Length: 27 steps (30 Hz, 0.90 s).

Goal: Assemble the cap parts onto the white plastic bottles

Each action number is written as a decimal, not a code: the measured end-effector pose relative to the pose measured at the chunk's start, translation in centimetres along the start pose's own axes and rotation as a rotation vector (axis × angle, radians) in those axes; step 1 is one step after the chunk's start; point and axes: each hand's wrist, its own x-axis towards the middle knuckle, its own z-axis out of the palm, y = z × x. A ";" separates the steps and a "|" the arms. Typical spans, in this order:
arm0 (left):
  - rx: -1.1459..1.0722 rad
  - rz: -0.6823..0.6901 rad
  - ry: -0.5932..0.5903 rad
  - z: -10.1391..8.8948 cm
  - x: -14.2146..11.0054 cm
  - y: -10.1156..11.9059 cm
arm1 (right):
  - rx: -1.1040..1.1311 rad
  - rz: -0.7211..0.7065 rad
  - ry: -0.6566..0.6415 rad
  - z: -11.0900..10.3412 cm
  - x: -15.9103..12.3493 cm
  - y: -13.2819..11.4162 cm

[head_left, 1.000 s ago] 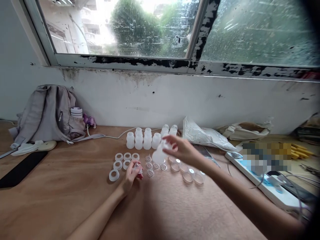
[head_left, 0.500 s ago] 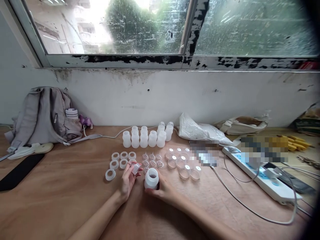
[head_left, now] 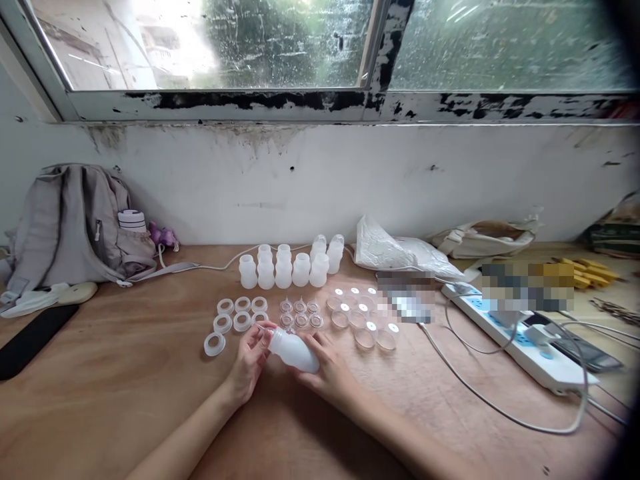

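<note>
My right hand [head_left: 323,367] is wrapped round a frosted white baby bottle [head_left: 294,351], tilted on its side with its mouth toward the left. At that mouth, my left hand [head_left: 251,357] pinches a white screw ring with a clear nipple [head_left: 263,327], mostly hidden by the fingers; whether it sits on the thread I cannot tell. Left of this hand lie several white screw rings [head_left: 223,323]. Clear silicone nipples [head_left: 301,320] stand in rows just beyond the bottle. To the right are several clear domed caps [head_left: 364,339] with white dots on top.
Several bottles [head_left: 266,270] stand upright toward the wall, two with caps on. A plastic bag [head_left: 385,250], a power strip [head_left: 520,347] and a looping cable [head_left: 480,400] occupy the right side. On the left are a backpack [head_left: 75,227] and a black phone-like slab [head_left: 37,340].
The bottle has gone from upright to tilted, its mouth swung left to the left hand. The ring with nipple is now against that mouth. The camera view has shifted slightly.
</note>
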 end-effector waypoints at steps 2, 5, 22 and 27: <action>0.117 0.047 0.014 0.0 -0.1 -0.1 | -0.037 0.000 -0.006 -0.2 -0.1 0.0; 0.220 0.111 0.036 -0.2 -0.1 -0.2 | 0.001 -0.004 0.019 -0.4 -0.2 0.3; 0.117 -0.058 -0.058 -0.4 0.1 1.0 | 0.907 0.522 -0.337 -3.4 0.6 -0.2; 0.102 -0.095 -0.135 -0.6 -0.1 1.4 | 1.043 0.574 -0.415 -3.4 0.4 0.6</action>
